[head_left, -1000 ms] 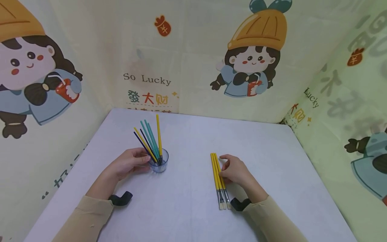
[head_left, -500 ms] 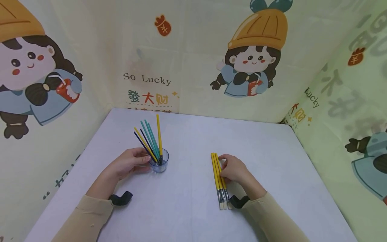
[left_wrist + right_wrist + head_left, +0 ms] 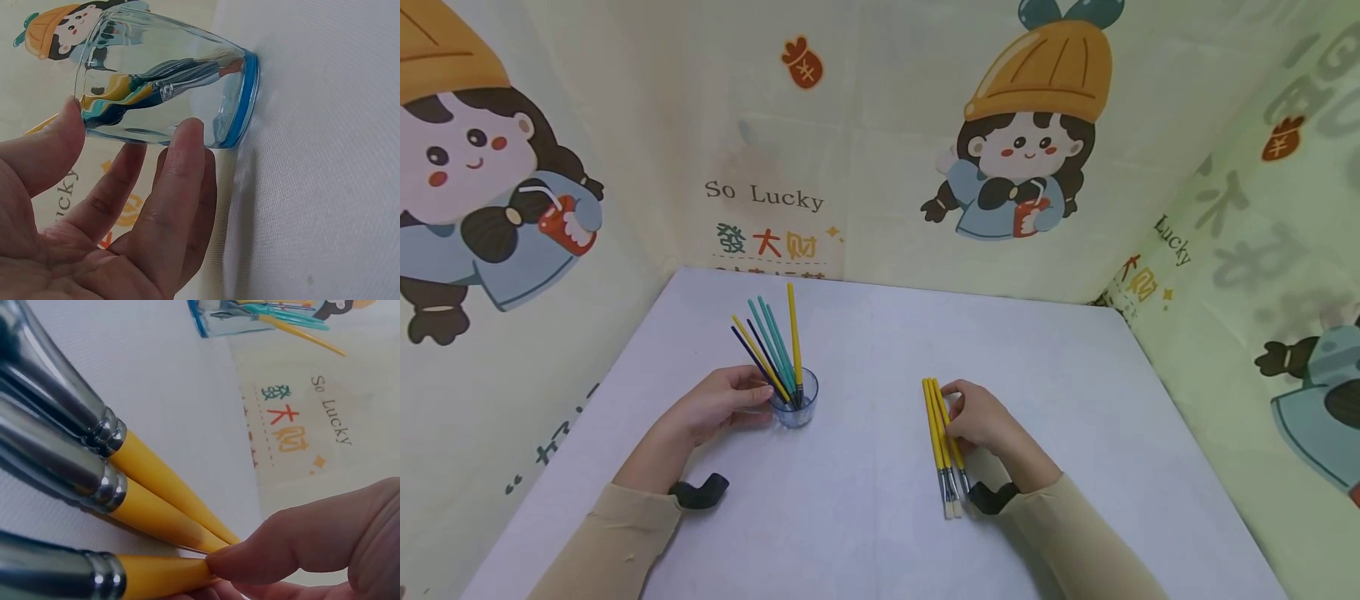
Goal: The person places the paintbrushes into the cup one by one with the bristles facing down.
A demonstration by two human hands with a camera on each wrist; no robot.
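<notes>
A clear glass cup point(image 3: 796, 417) with a blue base stands upright at the left, holding several paintbrushes point(image 3: 781, 346) with yellow, teal and dark blue handles, bristles down. My left hand point(image 3: 722, 404) is at the cup's left side. In the left wrist view, the thumb point(image 3: 59, 147) is right at the rim and extended fingers reach the wall. My right hand point(image 3: 988, 423) pinches the rightmost yellow paintbrush point(image 3: 165, 575) by its handle between thumb and fingers. Two more yellow paintbrushes point(image 3: 934, 433) lie side by side just left of it, flat bristles toward me.
A white-covered table point(image 3: 865, 500) spreads between and around both hands. Cream cloth walls point(image 3: 880, 150) with cartoon prints close off the back and both sides. Black curved pieces point(image 3: 700, 492) stick out at both sleeve cuffs.
The pinched paintbrush has shifted slightly right, opening a small gap at its ferrule from the other two. My left hand and the cup have stayed in place.
</notes>
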